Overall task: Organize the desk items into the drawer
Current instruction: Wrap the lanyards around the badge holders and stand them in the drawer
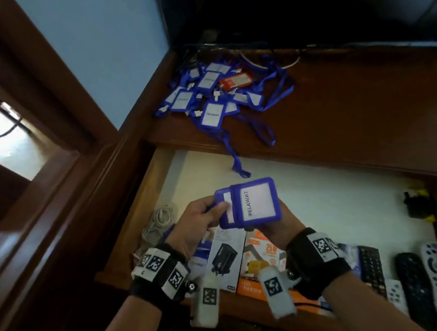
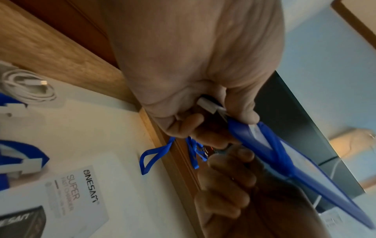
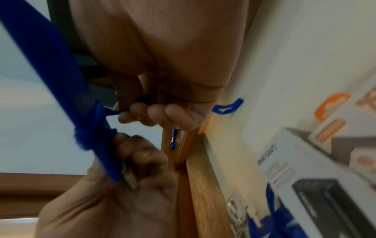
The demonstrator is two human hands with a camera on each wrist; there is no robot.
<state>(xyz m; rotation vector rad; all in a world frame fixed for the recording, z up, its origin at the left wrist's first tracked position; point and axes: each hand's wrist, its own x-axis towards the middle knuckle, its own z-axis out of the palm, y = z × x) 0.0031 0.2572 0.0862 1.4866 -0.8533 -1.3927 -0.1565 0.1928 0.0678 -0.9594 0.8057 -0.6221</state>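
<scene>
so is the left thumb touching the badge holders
Touching: the head view shows the left hand thumb pressed flat on the blue badge holders.

The front badge (image 1: 256, 202) held over the drawer (image 1: 342, 198) reads "PELAWAT" along its white insert. The same word stands on a badge in the pile (image 1: 211, 114) on the counter (image 1: 358, 106), and partly, "ELAWAT", on a badge in the drawer (image 1: 197, 265). The white charger box (image 2: 67, 198) reads "ONESAM", "SUPER" and "FAST CHARGER". The print on the orange box (image 1: 262, 265) is too blurred to read.
</scene>
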